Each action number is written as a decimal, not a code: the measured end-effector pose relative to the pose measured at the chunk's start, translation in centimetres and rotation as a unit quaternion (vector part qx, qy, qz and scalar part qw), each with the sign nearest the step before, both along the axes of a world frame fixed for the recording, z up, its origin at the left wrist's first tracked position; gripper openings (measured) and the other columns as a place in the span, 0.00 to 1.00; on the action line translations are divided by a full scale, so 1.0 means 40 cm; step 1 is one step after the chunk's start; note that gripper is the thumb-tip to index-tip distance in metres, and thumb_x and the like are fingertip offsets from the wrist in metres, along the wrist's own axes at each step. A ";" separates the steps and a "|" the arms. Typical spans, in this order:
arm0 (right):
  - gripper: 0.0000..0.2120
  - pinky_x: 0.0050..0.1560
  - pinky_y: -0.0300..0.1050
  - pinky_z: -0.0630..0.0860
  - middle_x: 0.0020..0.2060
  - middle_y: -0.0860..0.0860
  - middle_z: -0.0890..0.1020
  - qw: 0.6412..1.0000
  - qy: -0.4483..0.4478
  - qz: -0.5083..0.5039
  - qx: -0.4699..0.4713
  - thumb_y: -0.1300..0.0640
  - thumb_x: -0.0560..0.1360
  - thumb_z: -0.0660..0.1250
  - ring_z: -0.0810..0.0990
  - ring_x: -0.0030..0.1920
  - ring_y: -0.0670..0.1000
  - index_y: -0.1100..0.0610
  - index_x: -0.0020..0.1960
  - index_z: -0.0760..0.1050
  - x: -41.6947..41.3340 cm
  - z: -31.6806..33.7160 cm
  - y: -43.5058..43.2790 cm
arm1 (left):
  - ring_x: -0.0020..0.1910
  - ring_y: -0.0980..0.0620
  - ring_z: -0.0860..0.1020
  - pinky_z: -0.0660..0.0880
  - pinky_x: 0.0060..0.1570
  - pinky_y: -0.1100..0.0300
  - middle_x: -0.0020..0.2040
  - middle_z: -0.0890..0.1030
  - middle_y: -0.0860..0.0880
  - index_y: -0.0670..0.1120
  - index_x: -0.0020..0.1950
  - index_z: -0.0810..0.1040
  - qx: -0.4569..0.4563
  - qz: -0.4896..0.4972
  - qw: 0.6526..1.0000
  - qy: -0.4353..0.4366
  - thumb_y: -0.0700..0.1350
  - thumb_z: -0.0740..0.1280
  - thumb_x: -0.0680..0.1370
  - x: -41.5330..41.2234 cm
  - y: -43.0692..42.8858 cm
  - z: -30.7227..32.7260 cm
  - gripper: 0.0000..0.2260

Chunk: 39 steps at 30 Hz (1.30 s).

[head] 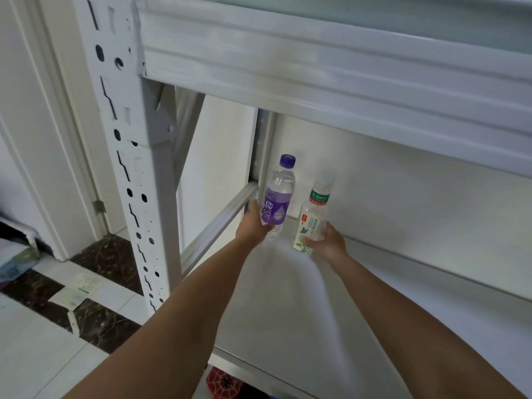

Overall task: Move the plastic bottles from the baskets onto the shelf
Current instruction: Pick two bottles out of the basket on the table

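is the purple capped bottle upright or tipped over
Upright: the purple-capped clear plastic bottle has its cap on top, base down toward the white shelf board.

purple-label bottle (278,197) | green-white label bottle (313,218) | white shelf (403,283) | dark marbled floor band (98,318)

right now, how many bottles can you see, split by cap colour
purple-cap bottle: 1, held by the left hand
white-cap bottle: 1, held by the right hand
total: 2
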State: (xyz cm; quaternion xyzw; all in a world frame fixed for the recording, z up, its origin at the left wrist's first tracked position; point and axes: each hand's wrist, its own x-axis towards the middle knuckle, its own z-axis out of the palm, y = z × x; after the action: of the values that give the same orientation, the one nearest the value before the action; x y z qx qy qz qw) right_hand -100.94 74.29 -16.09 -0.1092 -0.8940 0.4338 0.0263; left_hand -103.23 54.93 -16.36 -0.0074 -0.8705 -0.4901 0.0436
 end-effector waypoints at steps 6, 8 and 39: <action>0.51 0.68 0.50 0.66 0.75 0.57 0.63 0.996 -0.045 0.004 0.074 0.43 0.70 0.74 0.65 0.73 0.58 0.60 0.79 0.46 0.038 0.001 0.004 | 0.77 0.41 0.54 0.60 0.72 0.42 0.79 0.50 0.42 0.45 0.79 0.38 -0.202 -0.020 0.979 -0.023 0.58 0.69 0.75 0.078 -0.047 0.010 0.48; 0.53 0.73 0.53 0.59 0.78 0.58 0.54 0.981 -0.064 0.021 0.180 0.36 0.71 0.69 0.55 0.77 0.58 0.61 0.78 0.42 0.064 0.011 0.011 | 0.78 0.41 0.49 0.55 0.73 0.43 0.79 0.44 0.42 0.45 0.78 0.35 -0.283 -0.042 0.958 -0.027 0.63 0.63 0.76 0.113 -0.061 0.025 0.47; 0.47 0.76 0.55 0.36 0.78 0.53 0.38 0.803 0.086 0.437 0.397 0.29 0.74 0.54 0.37 0.78 0.53 0.55 0.78 0.35 0.664 0.102 -0.271 | 0.77 0.50 0.35 0.35 0.74 0.51 0.79 0.36 0.49 0.48 0.78 0.35 -0.495 0.048 0.865 -0.061 0.68 0.48 0.78 0.966 -0.267 0.124 0.39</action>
State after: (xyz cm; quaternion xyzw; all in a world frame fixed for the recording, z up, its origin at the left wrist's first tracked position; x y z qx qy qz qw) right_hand -74.38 63.44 -12.02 0.3509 -0.9351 0.0147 -0.0479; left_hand -64.58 44.25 -11.41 0.0434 -0.9990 0.0089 0.0048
